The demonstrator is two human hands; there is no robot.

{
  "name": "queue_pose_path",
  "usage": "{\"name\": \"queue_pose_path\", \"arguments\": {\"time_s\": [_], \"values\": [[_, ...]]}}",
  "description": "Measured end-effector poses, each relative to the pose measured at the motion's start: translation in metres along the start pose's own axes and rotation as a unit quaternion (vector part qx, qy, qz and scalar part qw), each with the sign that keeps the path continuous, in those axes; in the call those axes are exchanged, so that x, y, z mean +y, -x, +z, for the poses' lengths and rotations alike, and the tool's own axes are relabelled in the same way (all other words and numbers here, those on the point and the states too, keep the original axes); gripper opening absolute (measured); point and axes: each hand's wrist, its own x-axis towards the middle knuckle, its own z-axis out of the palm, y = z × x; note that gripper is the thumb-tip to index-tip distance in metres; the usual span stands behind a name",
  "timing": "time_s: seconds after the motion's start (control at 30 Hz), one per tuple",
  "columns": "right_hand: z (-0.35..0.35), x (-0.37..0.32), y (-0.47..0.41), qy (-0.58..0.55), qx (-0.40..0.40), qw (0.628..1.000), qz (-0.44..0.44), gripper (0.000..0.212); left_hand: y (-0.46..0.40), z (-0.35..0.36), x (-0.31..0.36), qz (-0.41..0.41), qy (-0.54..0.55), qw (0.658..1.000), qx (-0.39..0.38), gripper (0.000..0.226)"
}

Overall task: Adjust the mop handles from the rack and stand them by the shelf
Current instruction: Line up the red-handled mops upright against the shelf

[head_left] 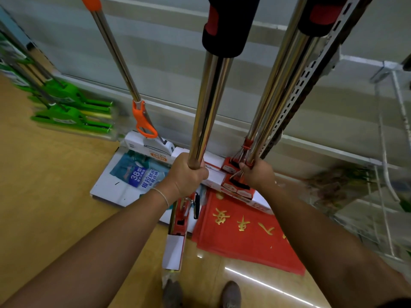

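My left hand [185, 174] is closed around the chrome pole of a mop handle [209, 103] with a black and red foam grip at its top. Its red and white mop head [176, 232] rests on the floor below my wrist. My right hand [258, 174] grips the lower end of two more chrome mop handles [280, 85] that lean together beside the perforated shelf upright [311, 78]. Their red mop heads [235, 183] sit on the floor against the wall.
An orange-handled mop [124, 70] leans on the wall to the left, its white packaged head [133, 172] on the floor. Green mops [66, 103] stand at far left. A red doormat [244, 236] lies on the floor. A wire shelf [387, 152] stands at right.
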Motion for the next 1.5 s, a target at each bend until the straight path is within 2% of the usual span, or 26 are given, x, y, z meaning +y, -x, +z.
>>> {"name": "queue_pose_path", "arguments": {"time_s": [0.13,0.3,0.5,0.67,0.77,0.87,0.9,0.97,1.07,1.13,1.2,1.37,1.5], "values": [[-0.003,-0.002,-0.017,0.002,-0.007,1.000,0.010,0.035,-0.001,0.002,0.000,-0.008,-0.007,1.000,0.002,0.018],[-0.015,-0.006,-0.034,0.018,-0.029,0.999,0.023,0.032,-0.008,0.007,0.004,-0.014,0.002,1.000,0.003,0.024],[-0.019,-0.004,-0.037,-0.010,-0.039,0.998,0.045,0.034,-0.011,0.013,0.009,-0.019,0.011,1.000,-0.008,0.019],[-0.018,-0.002,-0.030,-0.033,-0.011,0.996,0.086,0.045,-0.004,0.014,0.016,-0.026,0.011,1.000,-0.007,0.018],[-0.019,-0.007,-0.014,-0.069,0.035,0.991,0.106,0.052,0.000,0.014,0.018,-0.028,-0.002,1.000,-0.013,0.018],[-0.014,-0.013,0.019,-0.092,0.084,0.991,0.054,0.022,0.004,0.014,0.020,-0.033,-0.003,0.999,-0.013,0.023],[-0.010,-0.014,0.033,-0.097,0.063,0.993,0.025,0.015,0.006,0.014,0.021,-0.032,0.001,0.999,-0.014,0.025],[0.007,-0.015,0.059,-0.071,-0.043,0.996,-0.026,0.014,0.011,0.015,0.023,-0.028,-0.001,0.999,-0.021,0.019],[0.029,-0.020,0.093,-0.015,-0.228,0.965,-0.127,0.052,0.018,0.016,0.027,-0.024,-0.008,0.999,-0.026,0.015],[0.038,-0.032,0.112,-0.024,-0.311,0.939,-0.142,0.070,0.022,0.016,0.028,-0.028,0.000,0.999,-0.025,0.015],[0.048,-0.040,0.122,-0.030,-0.335,0.929,-0.154,0.069,0.025,0.017,0.028,-0.036,0.007,0.999,-0.025,0.015],[0.053,-0.043,0.128,-0.029,-0.297,0.941,-0.162,0.041,0.028,0.018,0.027,-0.061,0.005,0.998,-0.017,0.035],[0.055,-0.038,0.131,-0.017,-0.271,0.946,-0.179,0.040,0.031,0.019,0.032,-0.065,-0.003,0.997,-0.034,0.029]]}}
